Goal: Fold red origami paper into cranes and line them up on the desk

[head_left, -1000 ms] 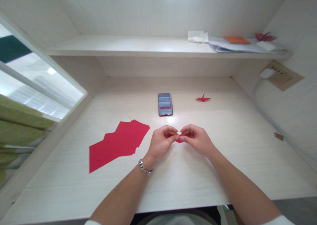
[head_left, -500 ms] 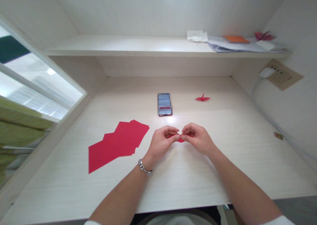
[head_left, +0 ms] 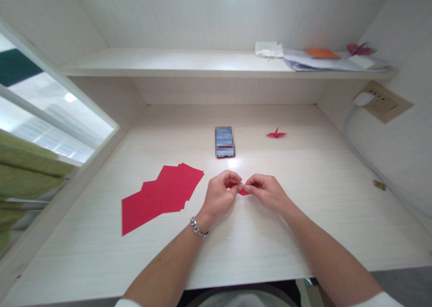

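Note:
A small folded piece of red paper (head_left: pixel 243 191) is pinched between both hands just above the pale wooden desk (head_left: pixel 236 235). My left hand (head_left: pixel 221 194), with a metal bracelet on the wrist, grips its left end with thumb and forefinger. My right hand (head_left: pixel 265 192) grips the right end the same way. Most of the piece is hidden by my fingers. A fan of flat red paper sheets (head_left: pixel 162 194) lies to the left of my left hand.
A phone (head_left: pixel 224 142) lies beyond my hands. A finished red paper crane (head_left: pixel 276 134) stands at the back right. The shelf above holds papers (head_left: pixel 317 61), an orange item (head_left: pixel 322 53) and another crane (head_left: pixel 361 50). A wall socket with a plug (head_left: pixel 380 101) and cable is at right.
My hands have shifted slightly on the small red piece, with the fingertips pinching a little closer. Nothing else has moved.

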The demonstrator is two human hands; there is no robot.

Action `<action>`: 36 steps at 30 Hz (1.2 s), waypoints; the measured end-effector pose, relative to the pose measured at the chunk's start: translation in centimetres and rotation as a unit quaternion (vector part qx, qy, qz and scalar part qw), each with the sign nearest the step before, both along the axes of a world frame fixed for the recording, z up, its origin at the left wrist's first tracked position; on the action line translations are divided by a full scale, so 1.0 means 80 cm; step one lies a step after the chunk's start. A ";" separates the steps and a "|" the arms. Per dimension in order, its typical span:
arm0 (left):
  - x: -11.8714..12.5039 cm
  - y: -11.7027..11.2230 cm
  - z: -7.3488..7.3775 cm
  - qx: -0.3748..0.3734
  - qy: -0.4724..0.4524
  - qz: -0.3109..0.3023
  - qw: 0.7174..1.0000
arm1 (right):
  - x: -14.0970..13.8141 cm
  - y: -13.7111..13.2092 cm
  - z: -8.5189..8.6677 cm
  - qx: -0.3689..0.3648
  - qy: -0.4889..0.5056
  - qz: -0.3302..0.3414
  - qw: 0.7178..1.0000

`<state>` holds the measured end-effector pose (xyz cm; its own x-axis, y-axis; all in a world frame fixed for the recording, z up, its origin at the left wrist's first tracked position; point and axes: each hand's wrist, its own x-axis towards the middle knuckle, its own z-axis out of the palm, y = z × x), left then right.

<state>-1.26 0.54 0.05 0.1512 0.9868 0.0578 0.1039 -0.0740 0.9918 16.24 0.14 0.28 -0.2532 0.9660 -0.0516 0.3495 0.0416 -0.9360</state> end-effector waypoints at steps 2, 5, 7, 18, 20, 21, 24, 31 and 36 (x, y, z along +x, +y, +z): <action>0.000 0.001 0.000 -0.011 -0.010 -0.001 1.000 | 0.001 0.001 0.002 -0.005 -0.002 0.003 1.000; 0.000 0.003 0.000 -0.029 -0.031 0.006 0.999 | 0.005 0.004 0.003 -0.012 -0.002 0.000 1.000; 0.000 0.004 0.000 -0.038 -0.041 0.008 0.998 | 0.008 0.006 0.003 -0.005 -0.018 -0.014 1.000; -0.004 0.009 0.003 -0.064 -0.065 0.005 0.996 | 0.012 0.007 0.006 0.023 -0.062 0.015 0.998; -0.005 0.011 0.002 -0.068 -0.070 -0.007 0.995 | 0.013 0.008 0.005 0.026 -0.071 0.009 0.997; -0.006 0.011 0.001 -0.069 -0.072 -0.015 0.995 | 0.014 0.008 0.005 0.021 -0.070 0.008 0.997; -0.009 0.013 -0.003 -0.059 -0.068 -0.035 0.995 | 0.014 0.009 0.002 0.001 -0.058 0.014 0.998; -0.010 0.008 -0.003 -0.044 -0.029 -0.082 0.995 | 0.004 0.005 0.000 -0.010 -0.033 0.041 0.999; -0.002 0.006 0.005 -0.035 -0.096 0.011 0.995 | 0.000 0.011 -0.008 -0.019 0.079 -0.038 0.996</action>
<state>-1.41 1.05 0.48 0.1220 0.9924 0.0150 -0.0869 -0.0044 0.9962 16.24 0.99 -0.39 -0.1870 0.9809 -0.0542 0.1990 -0.0163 -0.9799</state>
